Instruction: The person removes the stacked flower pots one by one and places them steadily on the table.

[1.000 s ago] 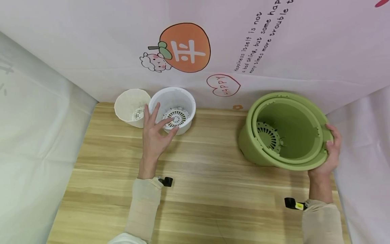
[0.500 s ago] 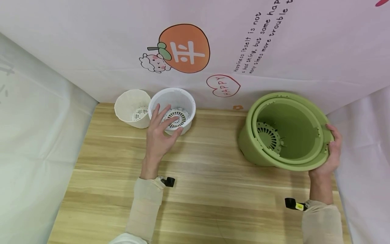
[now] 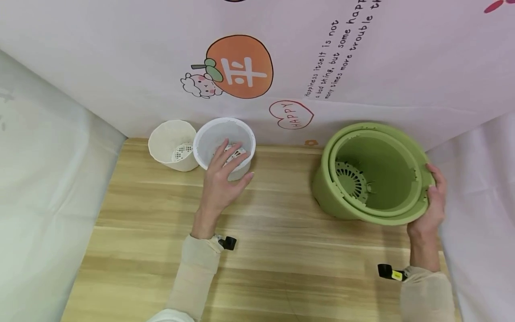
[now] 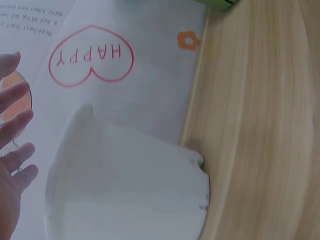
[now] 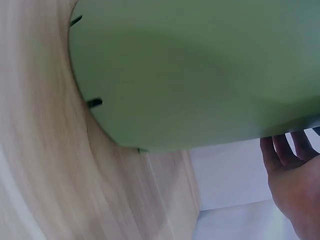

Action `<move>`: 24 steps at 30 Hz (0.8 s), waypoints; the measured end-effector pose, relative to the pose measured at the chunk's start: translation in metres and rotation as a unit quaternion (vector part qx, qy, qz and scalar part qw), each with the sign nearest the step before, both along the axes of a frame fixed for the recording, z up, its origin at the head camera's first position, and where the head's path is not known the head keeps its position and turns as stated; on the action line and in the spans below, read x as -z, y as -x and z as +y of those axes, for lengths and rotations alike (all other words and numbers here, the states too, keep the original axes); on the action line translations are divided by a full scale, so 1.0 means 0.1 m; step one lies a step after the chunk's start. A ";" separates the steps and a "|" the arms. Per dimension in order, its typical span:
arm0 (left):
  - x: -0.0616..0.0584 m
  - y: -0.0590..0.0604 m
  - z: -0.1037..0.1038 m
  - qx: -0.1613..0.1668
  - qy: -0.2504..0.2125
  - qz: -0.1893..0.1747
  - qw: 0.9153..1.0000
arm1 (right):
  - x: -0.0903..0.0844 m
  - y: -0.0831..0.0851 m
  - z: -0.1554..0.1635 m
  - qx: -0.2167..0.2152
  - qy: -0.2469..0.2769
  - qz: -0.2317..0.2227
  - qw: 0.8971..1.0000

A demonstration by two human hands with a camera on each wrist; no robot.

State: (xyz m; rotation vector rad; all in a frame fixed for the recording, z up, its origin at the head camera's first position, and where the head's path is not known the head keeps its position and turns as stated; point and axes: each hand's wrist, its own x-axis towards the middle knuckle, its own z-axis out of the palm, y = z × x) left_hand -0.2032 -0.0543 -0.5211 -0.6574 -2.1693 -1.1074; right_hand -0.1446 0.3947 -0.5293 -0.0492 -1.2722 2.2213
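A white round pot (image 3: 209, 138) with a slotted insert stands by the back wall. My left hand (image 3: 223, 174) lies over its near rim. The straight, spread fingers reach inside and the thumb stays outside by the wall of the pot. In the left wrist view the fingers (image 4: 15, 130) hover beside the white pot (image 4: 125, 185). A large green pot (image 3: 334, 197) with a green inner pot (image 3: 382, 174) nested in it is tilted toward me. My right hand (image 3: 433, 201) grips its right rim. The right wrist view shows the green pot's underside (image 5: 190, 70) with the fingers (image 5: 290, 165) below it.
A cream pot (image 3: 170, 141) with a mesh bottom stands just left of the white one. The wooden table (image 3: 273, 250) is walled in by a printed backdrop (image 3: 281, 67) and white sheets (image 3: 40, 188) on both sides.
My left hand slid right and forward, and its fingers now reach over the white pot's rim. The right hand keeps its hold on the tilted green pot.
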 end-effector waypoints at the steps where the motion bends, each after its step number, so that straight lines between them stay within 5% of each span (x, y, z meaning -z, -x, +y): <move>1: -0.01 0.00 0.02 0.006 0.004 0.002 1.000 | -0.01 -0.01 0.01 -0.003 0.000 -0.011 1.000; 5: -0.06 0.03 0.10 0.025 0.023 0.007 0.999 | -0.06 -0.02 0.10 -0.028 -0.049 -0.028 0.998; 12: -0.13 0.07 0.23 0.058 0.036 0.021 0.997 | -0.13 -0.04 0.24 -0.126 -0.038 -0.003 0.991; 19: -0.16 0.08 0.37 0.085 0.078 0.012 0.993 | -0.14 -0.08 0.45 -0.272 -0.033 0.027 0.961; 24: -0.21 0.09 0.47 0.100 0.102 0.012 0.990 | -0.13 -0.07 0.56 -0.315 -0.055 0.012 0.947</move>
